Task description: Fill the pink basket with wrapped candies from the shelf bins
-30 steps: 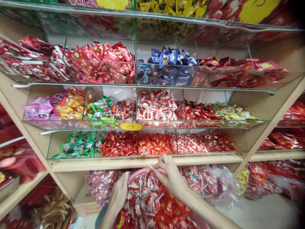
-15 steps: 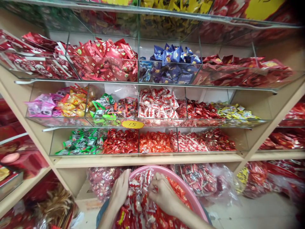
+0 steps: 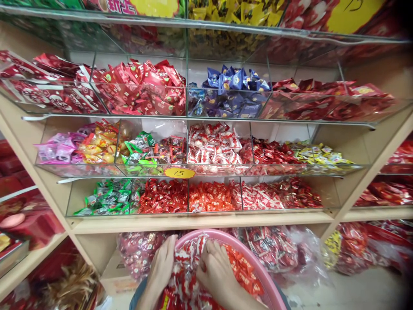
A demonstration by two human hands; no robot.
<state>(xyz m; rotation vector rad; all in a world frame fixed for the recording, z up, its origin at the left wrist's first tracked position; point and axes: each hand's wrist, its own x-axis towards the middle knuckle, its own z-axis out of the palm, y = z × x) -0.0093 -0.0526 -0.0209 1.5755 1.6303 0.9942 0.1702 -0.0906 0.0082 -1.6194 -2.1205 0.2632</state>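
Note:
A pink basket point(image 3: 269, 280) holds wrapped candies in red, white and orange. At its left rim is my left hand point(image 3: 163, 260), fingers pressed together and pointing up, beside the candies; what it grips, if anything, is hidden. Over the middle of the basket my right hand point(image 3: 214, 265) has its fingers curled on the red-and-white candies point(image 3: 185, 273); whatever lies inside the fingers cannot be made out. Orange candies point(image 3: 241, 269) show to the right of that hand, inside the basket.
Above the basket, a wooden shelf point(image 3: 200, 223) carries clear bins of wrapped candies, with a yellow price tag point(image 3: 180, 172). Bagged candies point(image 3: 272, 249) lie below it at the right, more bags point(image 3: 138, 254) at the left. A cardboard box point(image 3: 118, 275) stands low at the left.
My right hand has moved slightly left and its fingers are curled lower over the candies. The whole view has shifted a little, with the shelves lower in the picture.

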